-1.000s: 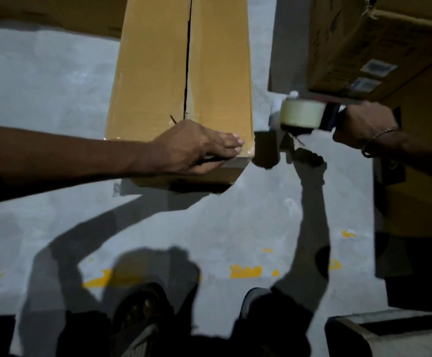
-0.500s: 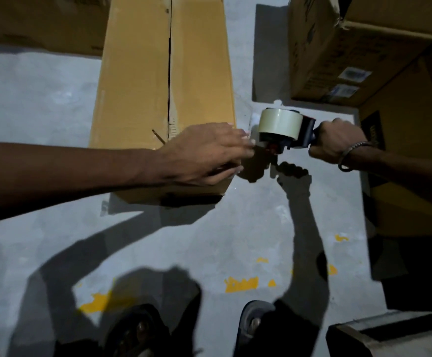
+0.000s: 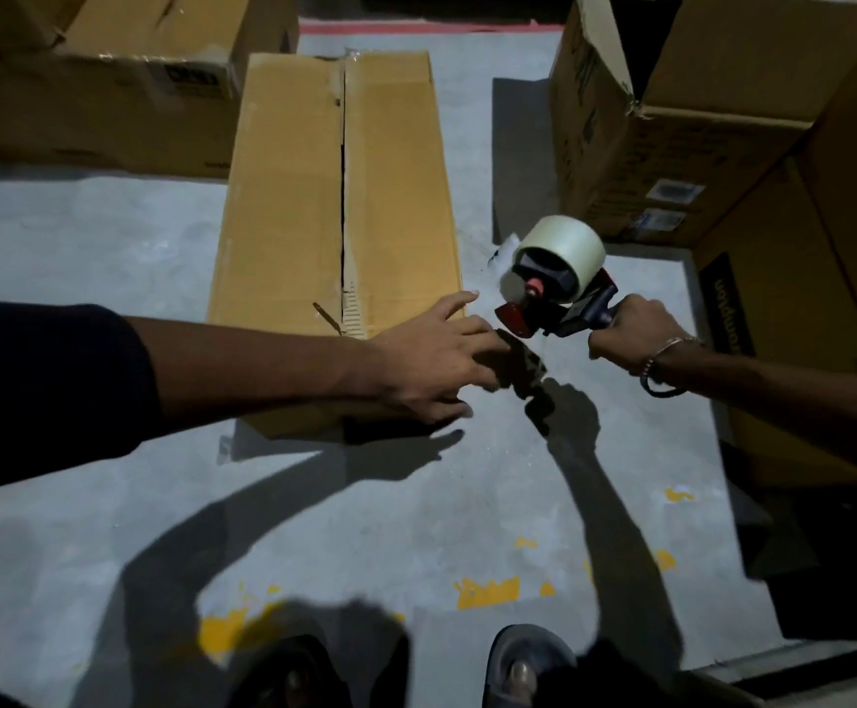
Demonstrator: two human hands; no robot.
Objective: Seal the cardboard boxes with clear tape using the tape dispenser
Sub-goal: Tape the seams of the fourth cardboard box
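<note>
The right hand point(image 3: 630, 327) holding the red and black tape dispenser point(image 3: 551, 288) has moved closer, and the left hand point(image 3: 431, 360), fingers spread, now reaches for it, so taping the long brown cardboard box point(image 3: 288, 206) looks about to start.

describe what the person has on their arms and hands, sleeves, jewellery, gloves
Both hands are bare, with no gloves. The left hand comes out of a dark sleeve that ends partway along the forearm. The right hand has a thin metal bracelet at the wrist. Any right sleeve is lost in shadow.
</note>
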